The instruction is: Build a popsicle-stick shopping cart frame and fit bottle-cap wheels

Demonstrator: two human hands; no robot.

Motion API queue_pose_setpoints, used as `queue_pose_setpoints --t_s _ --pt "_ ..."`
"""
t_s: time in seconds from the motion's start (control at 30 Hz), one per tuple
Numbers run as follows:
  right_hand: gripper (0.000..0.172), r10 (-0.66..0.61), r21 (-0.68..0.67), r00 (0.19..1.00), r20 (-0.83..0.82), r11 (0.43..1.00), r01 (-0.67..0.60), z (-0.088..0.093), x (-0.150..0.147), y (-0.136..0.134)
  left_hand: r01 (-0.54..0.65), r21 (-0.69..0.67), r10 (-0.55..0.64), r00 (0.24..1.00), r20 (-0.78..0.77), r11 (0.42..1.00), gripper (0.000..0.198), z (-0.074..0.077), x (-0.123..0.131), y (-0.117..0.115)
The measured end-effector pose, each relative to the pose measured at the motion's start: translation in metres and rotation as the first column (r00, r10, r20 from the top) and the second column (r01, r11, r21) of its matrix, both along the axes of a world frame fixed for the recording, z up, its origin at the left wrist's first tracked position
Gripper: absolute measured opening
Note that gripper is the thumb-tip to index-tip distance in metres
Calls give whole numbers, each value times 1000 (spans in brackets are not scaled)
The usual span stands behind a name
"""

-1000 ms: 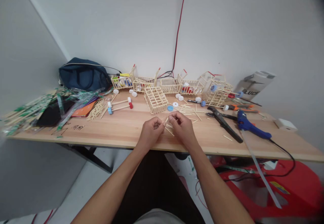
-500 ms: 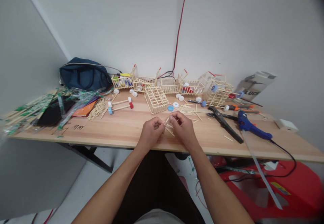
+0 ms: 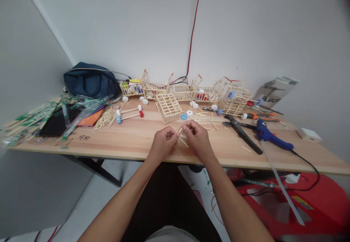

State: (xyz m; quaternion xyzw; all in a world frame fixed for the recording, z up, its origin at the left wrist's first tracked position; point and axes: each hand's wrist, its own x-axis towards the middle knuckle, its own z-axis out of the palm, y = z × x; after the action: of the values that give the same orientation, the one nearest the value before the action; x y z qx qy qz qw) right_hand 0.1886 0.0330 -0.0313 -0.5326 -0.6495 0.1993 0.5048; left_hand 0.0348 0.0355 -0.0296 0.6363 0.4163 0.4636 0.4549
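Note:
My left hand (image 3: 164, 142) and my right hand (image 3: 196, 135) meet near the front of the wooden table, fingertips pinched together. Between them is a short wooden stick (image 3: 179, 131), gripped from both sides; my fingers cover most of it. Just below, another loose stick (image 3: 183, 142) lies on the tabletop between the hands. Beyond the fingers stands a small cart body of glued sticks (image 3: 168, 108), with a blue bottle cap (image 3: 183, 117) and a white cap (image 3: 189, 113) at its right. Cut sticks (image 3: 201, 118) lie scattered behind my right hand.
Stick-built carts (image 3: 183, 93) line the wall. Pliers (image 3: 243, 134), a blue glue gun (image 3: 273, 136) and its hanging cord lie right. Two axles with cap wheels (image 3: 129, 114), a stick pile (image 3: 105, 118), wrapped sticks (image 3: 32, 114) and a blue bag (image 3: 91, 79) are left. A red stool (image 3: 322, 202) stands below.
Almost nothing differs. Both hands keep the same pinch on the stick, and the view has shifted very slightly.

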Motion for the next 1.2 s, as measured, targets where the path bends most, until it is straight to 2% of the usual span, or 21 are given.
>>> queue_pose_setpoints --t_s 0.43,0.63,0.77,1.0,1.1,1.2 --pt "17 23 -35 998 -64 999 -25 1 0 0 30 -14 -29 999 21 999 22 0 -1 1" --pt "17 42 -37 993 -111 998 -47 0 1 2 130 -158 -109 985 135 979 25 -1 -5 2" --pt "16 41 -37 986 -161 998 -48 0 2 2 70 -190 -40 987 159 979 31 -2 -8 0" --pt "19 67 -43 947 -315 995 -85 1 2 0 -37 -140 45 998 53 989 29 3 -21 -9" --pt "19 48 -53 923 -383 996 -74 4 0 -4 -63 -130 72 995 68 990 28 6 -27 -14" --pt "19 6 -51 925 -381 998 -27 7 -2 -10 -110 -128 126 984 126 986 27 8 -30 -22"
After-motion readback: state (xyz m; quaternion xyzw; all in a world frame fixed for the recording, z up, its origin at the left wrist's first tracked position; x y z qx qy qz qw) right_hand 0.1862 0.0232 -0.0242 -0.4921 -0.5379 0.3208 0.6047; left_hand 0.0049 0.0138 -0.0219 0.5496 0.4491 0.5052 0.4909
